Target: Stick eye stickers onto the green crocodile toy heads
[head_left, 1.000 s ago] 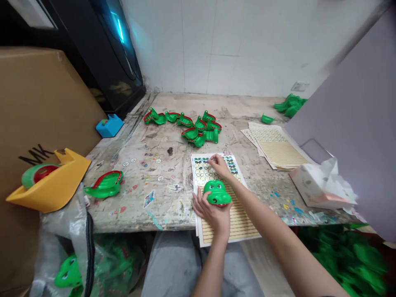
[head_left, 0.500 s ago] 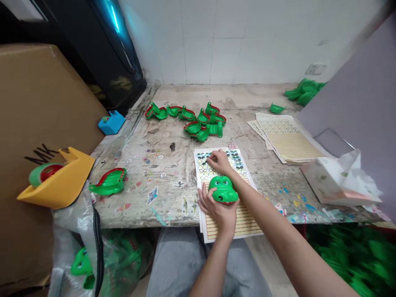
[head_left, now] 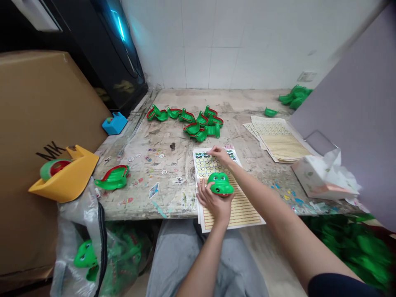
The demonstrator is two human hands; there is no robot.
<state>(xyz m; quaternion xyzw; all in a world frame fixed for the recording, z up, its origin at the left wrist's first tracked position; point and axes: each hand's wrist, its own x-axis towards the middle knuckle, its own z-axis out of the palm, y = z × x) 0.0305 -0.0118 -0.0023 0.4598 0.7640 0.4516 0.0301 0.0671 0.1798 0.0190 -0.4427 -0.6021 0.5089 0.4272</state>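
My left hand (head_left: 217, 205) is wrapped round a green toy crocodile head (head_left: 220, 184) with eye stickers and one black nostril mark, held low over the sticker sheet (head_left: 244, 208). Its snout faces me. The sheet has rows of round eye stickers on its upper part and red-and-yellow strips below. Over the upper rows, my right hand (head_left: 220, 154) has thumb and forefinger pinched together at the stickers; whatever is between the fingertips is too small to make out. Several green crocodile jaw pieces with red edges (head_left: 193, 128) lie beyond the sheet.
At left are a single crocodile jaw piece (head_left: 114, 177), a yellow tape dispenser (head_left: 66, 175), a blue dispenser (head_left: 114, 123) and a plastic bag (head_left: 82, 225) of crocodile heads. More sticker sheets (head_left: 280, 138) and a tissue box (head_left: 321, 177) lie right; green parts (head_left: 355, 247) fill the space below.
The camera view has shifted a little. My right hand has moved slightly up the sheet, still pinched. In my left hand, the crocodile head has tipped so its snout shows more red edge.
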